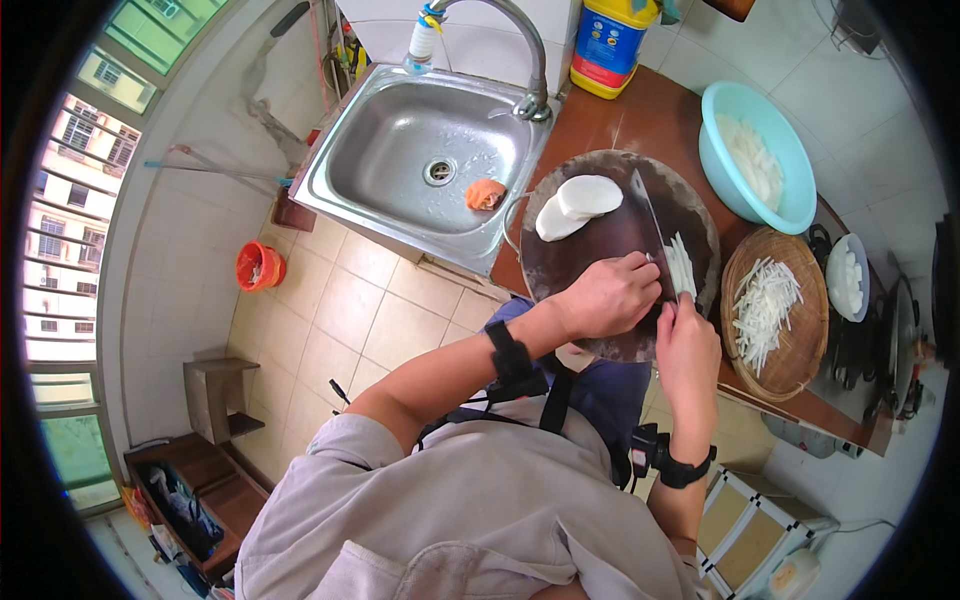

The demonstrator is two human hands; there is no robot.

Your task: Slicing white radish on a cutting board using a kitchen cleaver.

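A thick round chopping board point(592, 300) lies before me on the counter. My right hand point(688, 341) grips a cleaver point(649, 206) by its handle, the blade upright and pointing away from me. White strips, apparently radish point(679, 264), lie in a small bundle against the blade's right side. On the left of the blade, my left hand point(611, 296) is held close with fingers bunched; a small pale spot shows at its fingertips, too small to tell what it is. Two thick white radish slices point(590, 196) overlap at the board's far left.
A steel sink point(382, 142) with an orange cloth-like item point(484, 194) stands left of the board. To the right are a turquoise basin point(795, 180) of white pieces, a woven tray point(810, 315) of strips and a white bowl point(860, 259). A yellow jug point(611, 45) stands behind.
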